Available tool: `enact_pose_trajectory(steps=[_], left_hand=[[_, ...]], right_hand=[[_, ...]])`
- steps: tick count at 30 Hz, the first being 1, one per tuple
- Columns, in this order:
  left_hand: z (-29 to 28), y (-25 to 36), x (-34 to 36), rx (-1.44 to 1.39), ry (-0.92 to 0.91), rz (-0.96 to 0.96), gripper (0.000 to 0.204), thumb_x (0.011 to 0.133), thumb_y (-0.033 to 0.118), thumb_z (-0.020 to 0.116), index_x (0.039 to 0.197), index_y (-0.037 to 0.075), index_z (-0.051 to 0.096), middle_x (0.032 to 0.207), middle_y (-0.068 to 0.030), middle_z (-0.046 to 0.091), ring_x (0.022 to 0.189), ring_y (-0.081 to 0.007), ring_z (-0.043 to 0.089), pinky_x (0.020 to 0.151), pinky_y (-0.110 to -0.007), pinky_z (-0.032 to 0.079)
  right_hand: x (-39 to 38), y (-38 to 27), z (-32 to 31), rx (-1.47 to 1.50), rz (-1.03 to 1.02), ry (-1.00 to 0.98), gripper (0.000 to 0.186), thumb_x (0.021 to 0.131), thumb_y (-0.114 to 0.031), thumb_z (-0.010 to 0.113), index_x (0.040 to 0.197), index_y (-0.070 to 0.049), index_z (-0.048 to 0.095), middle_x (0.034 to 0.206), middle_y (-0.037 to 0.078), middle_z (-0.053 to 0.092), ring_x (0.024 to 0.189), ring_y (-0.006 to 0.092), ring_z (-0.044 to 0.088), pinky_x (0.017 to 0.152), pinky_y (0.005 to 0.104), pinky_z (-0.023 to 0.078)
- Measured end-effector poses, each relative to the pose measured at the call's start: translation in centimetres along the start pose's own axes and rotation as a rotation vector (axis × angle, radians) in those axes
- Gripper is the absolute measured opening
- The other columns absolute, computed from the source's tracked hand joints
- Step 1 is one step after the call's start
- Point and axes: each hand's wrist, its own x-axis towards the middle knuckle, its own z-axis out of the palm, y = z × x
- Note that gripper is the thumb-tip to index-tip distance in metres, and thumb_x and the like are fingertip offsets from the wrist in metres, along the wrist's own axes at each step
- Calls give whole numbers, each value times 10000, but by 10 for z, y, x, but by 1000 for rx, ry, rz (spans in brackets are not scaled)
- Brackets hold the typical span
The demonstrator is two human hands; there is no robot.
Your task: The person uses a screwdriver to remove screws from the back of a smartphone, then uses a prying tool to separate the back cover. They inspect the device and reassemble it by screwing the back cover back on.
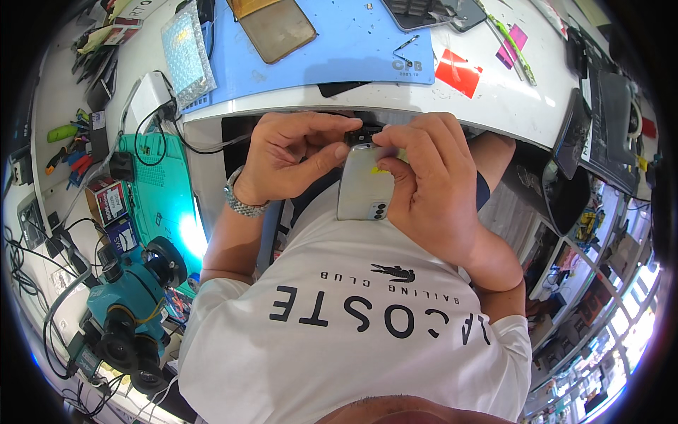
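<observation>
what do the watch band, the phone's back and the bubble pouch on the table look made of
Watch band: probably metal, polished silver, judging by its shiny links.
Phone's back: pale and smooth with a soft sheen; could be glass or plastic.
Bubble pouch: likely thin plastic film, glossy, with small raised bubbles catching the light.

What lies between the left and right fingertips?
Between the fingertips of left hand and right hand, the head view shows a small black part and the far end of the pale phone.

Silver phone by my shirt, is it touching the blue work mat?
Apart. The head view shows the white desk edge between the silver phone and the blue work mat.
</observation>
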Motion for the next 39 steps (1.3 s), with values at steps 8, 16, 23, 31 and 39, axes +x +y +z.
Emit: enact_pose_trajectory(steps=[8, 16, 23, 31, 39], left_hand=[[-9, 0, 5, 14, -23, 81, 284, 875, -125, 661, 1145, -62, 725, 1078, -171, 712, 860, -140, 711, 711, -237, 594], [-10, -1, 5, 164, -30, 143, 180, 829, -121, 727, 988, -42, 758, 1045, -158, 721, 848, -125, 722, 689, -213, 599], [-11, 2, 1, 134, 30, 43, 227, 771, -126, 767, 981, -41, 756, 981, -119, 745, 845, -116, 725, 717, -235, 610], [-4, 4, 2, -53, 137, -139, 347, 786, -123, 764, 1120, -42, 718, 985, -91, 742, 875, -105, 715, 765, -239, 602], [-11, 7, 4, -138, 105, -297, 315, 793, -123, 783, 1099, -70, 736, 934, -102, 745, 827, -120, 715, 745, -245, 606]], right_hand=[[-1, -1, 2, -15, -3, -8, 351, 663, 127, 683, 981, -21, 673, 845, 69, 580, 795, 263, 581, 611, 361, 496], [-3, 0, 3, 19, -8, -21, 346, 664, 125, 683, 980, -15, 668, 851, 86, 575, 814, 286, 559, 676, 377, 485], [-1, -5, 3, 62, 4, -49, 366, 708, 186, 649, 1023, 1, 663, 883, 100, 616, 819, 296, 553, 705, 380, 458], [1, -4, 9, 19, -24, -38, 352, 640, 93, 669, 976, -10, 660, 844, 92, 554, 813, 285, 540, 696, 374, 473], [3, -8, 5, 58, 1, -62, 386, 691, 199, 632, 1031, 19, 661, 872, 109, 594, 801, 292, 539, 673, 385, 454]])
